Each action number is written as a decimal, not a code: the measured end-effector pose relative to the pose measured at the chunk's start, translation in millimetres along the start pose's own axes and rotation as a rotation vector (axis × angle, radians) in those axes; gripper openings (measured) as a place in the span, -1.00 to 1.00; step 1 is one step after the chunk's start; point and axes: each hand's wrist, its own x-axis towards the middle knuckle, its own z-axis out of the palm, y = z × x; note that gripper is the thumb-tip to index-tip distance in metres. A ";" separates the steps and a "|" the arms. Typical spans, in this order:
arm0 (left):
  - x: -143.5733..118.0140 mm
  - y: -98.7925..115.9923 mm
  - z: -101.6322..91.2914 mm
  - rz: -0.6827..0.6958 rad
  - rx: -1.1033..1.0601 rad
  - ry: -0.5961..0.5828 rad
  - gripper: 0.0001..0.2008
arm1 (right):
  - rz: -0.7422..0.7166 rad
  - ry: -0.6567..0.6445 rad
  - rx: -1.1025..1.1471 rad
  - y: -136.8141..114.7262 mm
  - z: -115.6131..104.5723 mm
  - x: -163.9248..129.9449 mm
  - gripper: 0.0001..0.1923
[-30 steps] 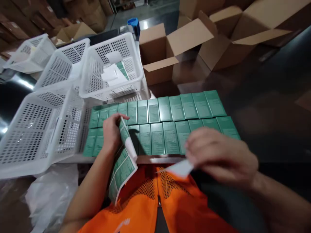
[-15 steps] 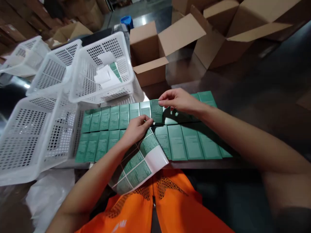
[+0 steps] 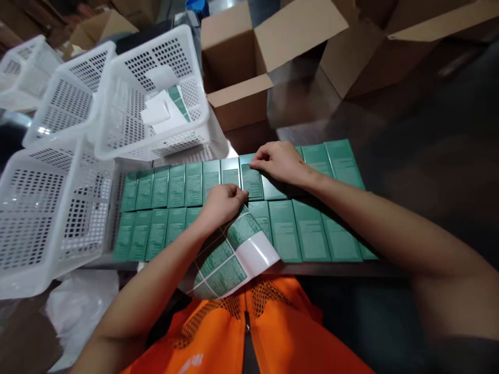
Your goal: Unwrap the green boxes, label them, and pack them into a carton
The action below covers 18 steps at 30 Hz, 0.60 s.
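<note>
Right hand [image 3: 275, 160] now at the far row of green boxes [image 3: 193, 183]. A second ago it was blurred, low on the right, carrying a pale slip near the orange vest [image 3: 222, 340]; no such slip can be made out now. Left hand [image 3: 222, 203] has shifted rightward along the boxes. Against half a second back, both hands hold nearly the same place over the boxes.

Left hand: thumb and fingers pinched on the top edge of the label sheet [image 3: 224, 275], which slants across the near row of green boxes [image 3: 286, 234] and droops past the table's near edge toward the vest. Bare white backing at its right corner.

Right hand: wrist bent, palm down, forearm crossing in from the right; fingertips drawn together at the right side of one far-row box. Can't tell whether anything is gripped between them.

Left forearm hides part of the sheet and some near boxes; right forearm covers others. Box print unreadable from here. Far right carton [image 3: 362, 57] cut off at the top.
</note>
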 end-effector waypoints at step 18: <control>7.7 13.4 -7.3 0.070 0.387 -0.076 -0.72 | -0.053 0.191 -0.043 2.1 11.8 -8.8 -0.40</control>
